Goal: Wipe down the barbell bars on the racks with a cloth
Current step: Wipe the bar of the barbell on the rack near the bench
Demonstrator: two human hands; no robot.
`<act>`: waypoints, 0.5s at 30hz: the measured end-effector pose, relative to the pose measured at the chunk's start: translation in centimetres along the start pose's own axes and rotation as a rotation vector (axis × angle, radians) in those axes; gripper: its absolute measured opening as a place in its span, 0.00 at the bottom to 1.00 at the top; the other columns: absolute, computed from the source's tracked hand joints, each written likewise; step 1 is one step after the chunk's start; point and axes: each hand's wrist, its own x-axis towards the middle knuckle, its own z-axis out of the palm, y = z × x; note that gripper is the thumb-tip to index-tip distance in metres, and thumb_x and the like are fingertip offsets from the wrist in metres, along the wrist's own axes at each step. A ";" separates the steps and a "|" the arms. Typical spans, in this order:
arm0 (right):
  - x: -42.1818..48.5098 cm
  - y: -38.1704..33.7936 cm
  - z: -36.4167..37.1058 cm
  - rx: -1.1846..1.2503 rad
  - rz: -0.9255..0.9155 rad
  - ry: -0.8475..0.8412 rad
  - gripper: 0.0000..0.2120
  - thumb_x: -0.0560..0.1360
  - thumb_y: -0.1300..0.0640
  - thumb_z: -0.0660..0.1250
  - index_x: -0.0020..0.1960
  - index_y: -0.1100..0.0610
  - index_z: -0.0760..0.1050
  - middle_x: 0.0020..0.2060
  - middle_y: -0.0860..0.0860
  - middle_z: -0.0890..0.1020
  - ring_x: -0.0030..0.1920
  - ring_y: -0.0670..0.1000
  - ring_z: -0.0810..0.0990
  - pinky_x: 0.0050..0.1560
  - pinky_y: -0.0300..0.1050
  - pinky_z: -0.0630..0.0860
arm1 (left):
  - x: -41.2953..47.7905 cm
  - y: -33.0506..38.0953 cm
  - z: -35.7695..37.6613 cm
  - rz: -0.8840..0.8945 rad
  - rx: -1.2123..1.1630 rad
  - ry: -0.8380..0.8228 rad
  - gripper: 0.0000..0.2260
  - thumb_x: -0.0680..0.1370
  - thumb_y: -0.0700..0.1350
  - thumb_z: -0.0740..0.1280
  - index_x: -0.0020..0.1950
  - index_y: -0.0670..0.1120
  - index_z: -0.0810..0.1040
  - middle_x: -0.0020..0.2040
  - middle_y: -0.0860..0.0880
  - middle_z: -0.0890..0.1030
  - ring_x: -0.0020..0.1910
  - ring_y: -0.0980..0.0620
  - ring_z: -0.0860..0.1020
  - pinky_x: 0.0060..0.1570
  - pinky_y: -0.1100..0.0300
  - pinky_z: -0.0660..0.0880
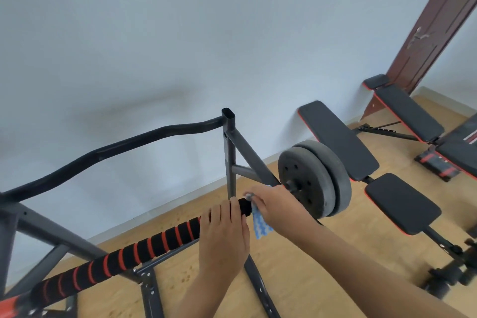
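Wood floor (335, 253) and pale wall (154, 46) back the barbell bar (144, 248), left hand (224, 235) gripping it, right hand (276, 204) clutching cloth (259, 224).

Soft even daylight — slight blur, wide-angle bending at edges.

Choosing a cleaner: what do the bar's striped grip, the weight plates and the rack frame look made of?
Striped grip: probably foam, matte black, red rings. Weight plates: dull grey, no shine, perhaps plastic-coated. Rack frame: painted metal tube, satin dark grey; hollow end shows on top.
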 end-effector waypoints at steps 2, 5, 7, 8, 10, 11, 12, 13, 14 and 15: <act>0.2 1.9 -1.0 -0.124 0.101 -0.082 0.14 0.80 0.63 0.66 0.64 0.53 0.71 0.53 0.55 0.79 0.53 0.58 0.81 0.56 0.53 0.79 | -0.8 0.1 -0.1 0.000 -0.014 0.024 0.16 0.83 0.47 0.61 0.69 0.41 0.75 0.57 0.44 0.79 0.56 0.42 0.75 0.63 0.45 0.71; 0.8 3.7 -1.5 -0.218 0.143 -0.091 0.05 0.81 0.57 0.63 0.56 0.54 0.71 0.50 0.55 0.76 0.49 0.55 0.76 0.53 0.51 0.71 | -1.5 -0.2 -0.5 -0.009 -0.048 -0.009 0.24 0.78 0.43 0.69 0.74 0.44 0.71 0.64 0.46 0.78 0.63 0.44 0.75 0.73 0.44 0.67; 0.9 4.7 -0.8 -0.226 0.089 -0.013 0.03 0.82 0.55 0.62 0.55 0.53 0.70 0.48 0.53 0.75 0.47 0.54 0.76 0.55 0.51 0.72 | -2.0 -0.9 -1.5 -0.055 -0.087 -0.044 0.27 0.78 0.46 0.70 0.76 0.50 0.70 0.67 0.52 0.76 0.67 0.48 0.73 0.79 0.40 0.59; 0.4 4.9 -0.5 -0.132 0.102 0.049 0.05 0.83 0.55 0.62 0.58 0.53 0.71 0.48 0.52 0.75 0.47 0.53 0.76 0.56 0.50 0.75 | -2.3 -1.5 -2.1 -0.063 -0.099 -0.058 0.27 0.79 0.48 0.69 0.78 0.53 0.68 0.69 0.55 0.75 0.69 0.51 0.73 0.80 0.40 0.56; -1.2 5.4 -0.4 0.004 0.029 0.163 0.06 0.84 0.52 0.62 0.58 0.54 0.72 0.44 0.52 0.78 0.44 0.49 0.78 0.53 0.40 0.75 | -3.2 -3.0 -3.5 -0.035 -0.110 -0.091 0.28 0.81 0.50 0.67 0.80 0.55 0.65 0.72 0.57 0.73 0.72 0.53 0.71 0.80 0.46 0.56; -1.8 5.5 -0.4 0.093 -0.023 0.200 0.08 0.85 0.51 0.61 0.54 0.55 0.74 0.39 0.51 0.79 0.39 0.46 0.78 0.47 0.35 0.73 | -3.7 -4.0 -4.3 -0.027 -0.118 -0.113 0.27 0.81 0.51 0.66 0.81 0.55 0.64 0.73 0.57 0.72 0.72 0.53 0.71 0.79 0.49 0.59; -2.3 5.7 0.0 0.199 -0.064 0.245 0.12 0.85 0.49 0.60 0.50 0.55 0.74 0.34 0.50 0.80 0.34 0.45 0.77 0.41 0.34 0.72 | -4.3 -5.1 -5.0 -0.038 -0.121 -0.142 0.26 0.82 0.52 0.65 0.80 0.55 0.65 0.73 0.56 0.73 0.72 0.53 0.71 0.77 0.51 0.61; -2.3 5.9 0.5 0.253 -0.076 0.275 0.12 0.84 0.47 0.61 0.47 0.53 0.73 0.31 0.50 0.79 0.32 0.46 0.77 0.38 0.37 0.73 | -4.8 -6.3 -5.7 -0.065 -0.115 -0.171 0.26 0.83 0.54 0.64 0.80 0.54 0.65 0.72 0.56 0.74 0.71 0.52 0.72 0.76 0.51 0.64; -2.5 6.2 1.0 0.252 -0.081 0.285 0.11 0.83 0.46 0.63 0.46 0.52 0.72 0.32 0.49 0.78 0.33 0.47 0.77 0.38 0.39 0.74 | -5.2 -7.6 -6.5 -0.105 -0.102 -0.202 0.25 0.83 0.55 0.64 0.79 0.54 0.66 0.71 0.55 0.75 0.70 0.52 0.73 0.74 0.52 0.66; -2.4 6.0 1.0 0.200 -0.094 0.275 0.09 0.82 0.48 0.66 0.46 0.50 0.72 0.34 0.47 0.78 0.36 0.46 0.77 0.40 0.41 0.75 | -5.6 -9.0 -7.2 -0.150 -0.093 -0.236 0.25 0.83 0.57 0.64 0.79 0.54 0.66 0.69 0.55 0.76 0.68 0.51 0.75 0.72 0.52 0.68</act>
